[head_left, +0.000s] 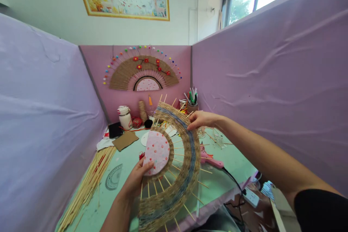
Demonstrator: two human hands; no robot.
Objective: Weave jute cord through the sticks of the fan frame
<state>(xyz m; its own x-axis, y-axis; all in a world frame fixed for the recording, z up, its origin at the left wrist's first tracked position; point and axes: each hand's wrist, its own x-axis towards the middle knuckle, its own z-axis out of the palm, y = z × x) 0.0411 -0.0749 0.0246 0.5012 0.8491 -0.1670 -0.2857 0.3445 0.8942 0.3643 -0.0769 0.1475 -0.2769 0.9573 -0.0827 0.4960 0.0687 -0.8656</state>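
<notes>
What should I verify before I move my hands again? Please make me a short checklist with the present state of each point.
1. Left hand holds the dotted half-circle near its lower end: ok.
2. Right hand touches the woven band at its upper outer part: ok.
3. Pink glue gun is out of both hands: ok, it lies behind the band.
4. Glue gun is cool: cannot tell.
5. Cord is unplugged from the power strip: cannot tell.
6. Green table is free of loose scraps: not ok, thin pieces lie beyond the glue gun.
</notes>
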